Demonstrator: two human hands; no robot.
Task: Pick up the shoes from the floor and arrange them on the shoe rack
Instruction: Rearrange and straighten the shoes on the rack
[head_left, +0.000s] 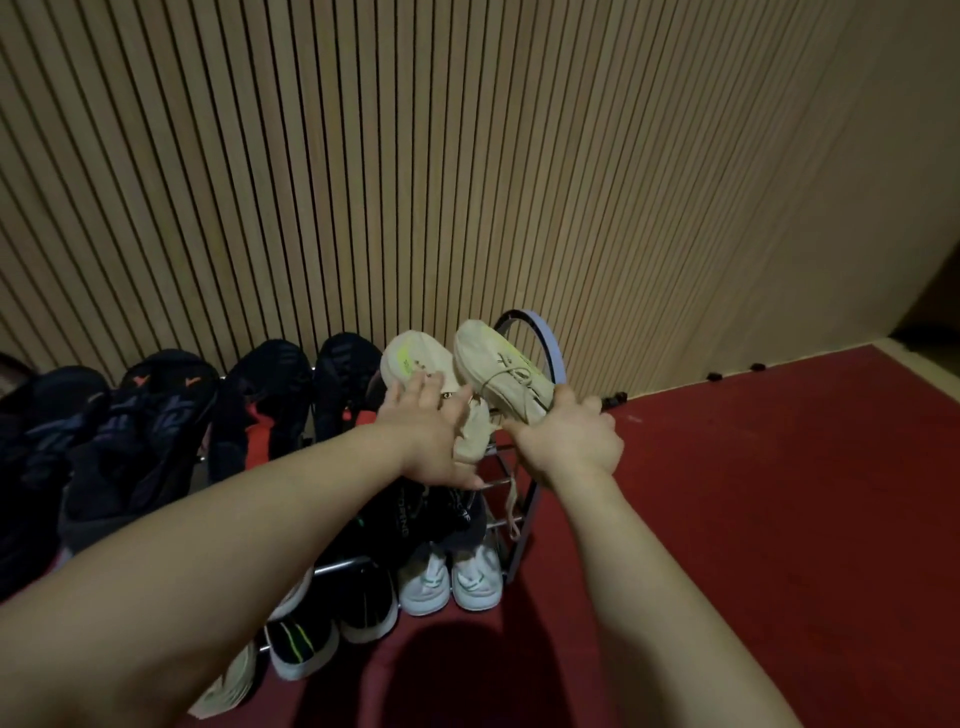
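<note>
Now — right grip clasps heel of beige shoe | left grip splayed on second shoe

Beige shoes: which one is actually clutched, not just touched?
The right beige shoe, tilted with laces showing beside the rack's hoop: the right grip curls round its heel. The left beige shoe only has the left grip resting straight-fingered on it.

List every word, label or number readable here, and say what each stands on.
"REND": white letters running down the left black shoe on the middle shelf; the beginning is hidden under the left hand.
"CE": on the right black shoe; the rest is hidden.
Dark marks on the beige shoes: too blurred to read.
Purple print on the dark slippers: too blurred to read.
</note>
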